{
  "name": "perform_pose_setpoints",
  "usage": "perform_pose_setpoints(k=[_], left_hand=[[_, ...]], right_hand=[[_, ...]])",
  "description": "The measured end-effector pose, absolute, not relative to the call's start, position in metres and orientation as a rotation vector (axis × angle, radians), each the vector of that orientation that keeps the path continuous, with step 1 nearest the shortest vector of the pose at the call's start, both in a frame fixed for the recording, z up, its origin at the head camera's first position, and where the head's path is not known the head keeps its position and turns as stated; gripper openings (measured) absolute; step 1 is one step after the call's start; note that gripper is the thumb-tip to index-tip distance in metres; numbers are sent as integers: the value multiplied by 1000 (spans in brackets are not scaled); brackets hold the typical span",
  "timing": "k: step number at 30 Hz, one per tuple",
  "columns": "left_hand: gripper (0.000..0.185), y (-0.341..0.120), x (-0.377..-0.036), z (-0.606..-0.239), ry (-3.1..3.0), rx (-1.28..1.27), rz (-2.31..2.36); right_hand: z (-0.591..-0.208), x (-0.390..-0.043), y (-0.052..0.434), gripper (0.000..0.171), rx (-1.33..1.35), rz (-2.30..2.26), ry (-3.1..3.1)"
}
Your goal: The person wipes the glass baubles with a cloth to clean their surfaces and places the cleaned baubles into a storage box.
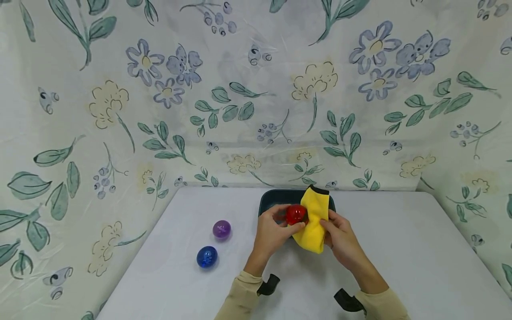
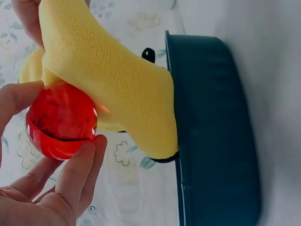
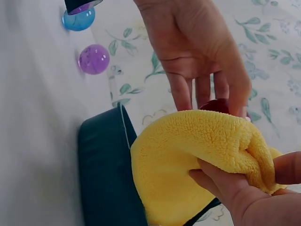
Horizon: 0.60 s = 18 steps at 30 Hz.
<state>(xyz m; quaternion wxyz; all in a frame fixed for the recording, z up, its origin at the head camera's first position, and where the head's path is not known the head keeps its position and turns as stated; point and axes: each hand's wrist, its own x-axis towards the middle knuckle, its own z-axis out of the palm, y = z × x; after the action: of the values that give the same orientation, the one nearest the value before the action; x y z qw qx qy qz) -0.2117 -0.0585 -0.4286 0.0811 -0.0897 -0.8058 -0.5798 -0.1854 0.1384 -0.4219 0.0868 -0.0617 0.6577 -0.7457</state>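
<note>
My left hand (image 1: 272, 231) grips a glossy, see-through red ball (image 2: 62, 121) between thumb and fingers. Bunched in my right hand (image 1: 342, 240) is a fuzzy yellow cloth (image 1: 314, 222) with a dark edge, pinched between thumb and fingers. The cloth lies against the red ball's side, and in the left wrist view it covers the ball's upper edge. Both hands are over the near side of a dark teal tray (image 2: 211, 127). One end of the cloth hangs against the tray's rim in both wrist views.
A purple ball (image 1: 222, 230) and a blue ball (image 1: 206, 257) sit on the white table (image 1: 160, 284) left of the tray. Behind the table hangs a flower-patterned sheet (image 1: 256, 111), which also covers both sides. Black straps show at both cuffs.
</note>
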Motion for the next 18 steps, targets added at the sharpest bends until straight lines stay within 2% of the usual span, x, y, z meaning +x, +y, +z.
perform_pose_setpoints(k=[18], left_hand=[[55, -51, -204, -425, -2480, -401, -1759]], right_hand=[[-422, -192, 151, 50, -118, -2214, 1909]])
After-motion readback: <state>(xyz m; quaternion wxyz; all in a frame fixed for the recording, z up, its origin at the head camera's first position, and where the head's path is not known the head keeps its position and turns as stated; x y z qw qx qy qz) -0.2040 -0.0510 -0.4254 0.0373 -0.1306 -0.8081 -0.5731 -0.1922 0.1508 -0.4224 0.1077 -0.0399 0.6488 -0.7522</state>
